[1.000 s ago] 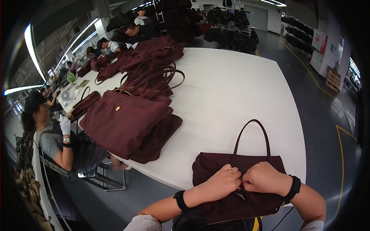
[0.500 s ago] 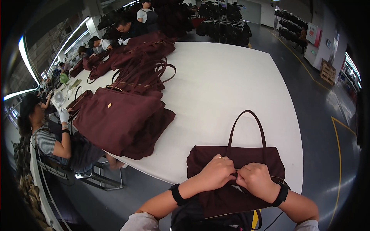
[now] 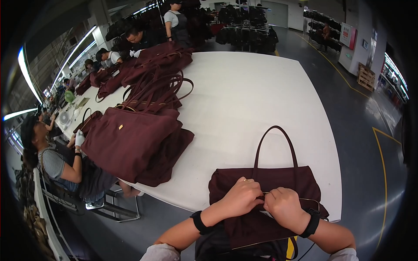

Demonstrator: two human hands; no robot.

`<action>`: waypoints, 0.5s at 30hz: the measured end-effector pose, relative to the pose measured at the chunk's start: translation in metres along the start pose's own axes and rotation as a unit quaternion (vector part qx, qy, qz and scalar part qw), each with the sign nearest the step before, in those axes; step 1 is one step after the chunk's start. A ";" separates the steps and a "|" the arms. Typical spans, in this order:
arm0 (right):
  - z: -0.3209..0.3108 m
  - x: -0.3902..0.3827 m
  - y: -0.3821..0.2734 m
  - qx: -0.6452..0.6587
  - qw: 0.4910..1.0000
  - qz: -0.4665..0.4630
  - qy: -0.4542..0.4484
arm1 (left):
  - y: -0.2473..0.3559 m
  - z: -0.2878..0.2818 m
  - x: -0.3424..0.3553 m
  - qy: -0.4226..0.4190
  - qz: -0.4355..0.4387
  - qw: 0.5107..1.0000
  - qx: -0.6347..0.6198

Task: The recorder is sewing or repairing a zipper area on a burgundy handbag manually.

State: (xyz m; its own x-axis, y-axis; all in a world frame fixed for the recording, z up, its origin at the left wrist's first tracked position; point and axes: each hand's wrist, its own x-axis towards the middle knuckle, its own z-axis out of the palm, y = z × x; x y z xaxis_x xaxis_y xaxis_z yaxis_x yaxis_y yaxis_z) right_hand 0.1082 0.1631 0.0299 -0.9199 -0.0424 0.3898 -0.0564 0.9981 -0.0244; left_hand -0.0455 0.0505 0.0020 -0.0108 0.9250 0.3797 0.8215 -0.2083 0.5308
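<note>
Two bare hands pinching the top edge of a dark maroon fabric tote bag (image 3: 265, 191), lying flat at the near edge of the wide white worktable (image 3: 257, 100) and partly overhanging it. Left hand (image 3: 241, 196) curling into a loose fist over the bag's opening, fingers narrow and gripping the fabric, a thin ring showing on one finger. Right hand (image 3: 283, 206) sitting just beside it, knuckles touching, fingers likewise folded tight on the same edge. Wearing a black band on each wrist. Arching away from the hands across the table, the bag's long dark looped handle (image 3: 276, 141). Lying farther in on the table, to the left of the held bag, a large heap of matching maroon bags (image 3: 137, 141) stacked flat, with more maroon bags and tangled handles (image 3: 156, 74) piled toward the far left corner. Sitting off the table's left edge, a person in a striped shirt (image 3: 54, 163) with a white glove touching the heap. Standing and sitting beyond the far corner, several other workers (image 3: 174, 21), near dark racks of hanging goods (image 3: 248, 30).
</note>
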 end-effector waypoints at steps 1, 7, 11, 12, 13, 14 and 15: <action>0.001 -0.001 -0.001 0.004 1.000 0.001 0.010 | 0.001 -0.001 -0.001 0.004 0.000 1.000 -0.007; 0.001 -0.001 0.000 0.045 0.998 0.002 0.047 | 0.001 -0.001 -0.005 -0.011 -0.030 0.999 -0.032; 0.008 -0.004 0.004 0.051 0.995 -0.009 0.087 | 0.002 -0.001 -0.004 -0.004 -0.030 0.999 -0.039; 0.010 -0.004 0.005 0.055 0.994 -0.002 0.093 | 0.000 0.000 -0.003 -0.008 -0.032 0.999 -0.040; 0.011 -0.004 0.006 0.058 0.993 0.007 0.099 | -0.002 0.001 -0.003 0.000 -0.027 0.999 -0.044; 0.009 -0.002 0.008 0.063 0.993 0.013 0.098 | -0.006 0.002 -0.001 0.005 -0.020 0.999 -0.043; 0.006 -0.001 0.007 0.073 0.993 0.023 0.094 | -0.006 0.003 -0.001 0.006 -0.016 0.999 -0.047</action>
State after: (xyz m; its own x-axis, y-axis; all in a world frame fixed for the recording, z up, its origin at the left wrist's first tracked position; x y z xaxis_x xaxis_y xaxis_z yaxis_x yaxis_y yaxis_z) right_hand 0.1059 0.1699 0.0241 -0.8348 0.0257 0.5499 -0.0844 0.9811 -0.1740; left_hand -0.0486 0.0517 -0.0038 -0.0440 0.9276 0.3709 0.7631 -0.2083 0.6117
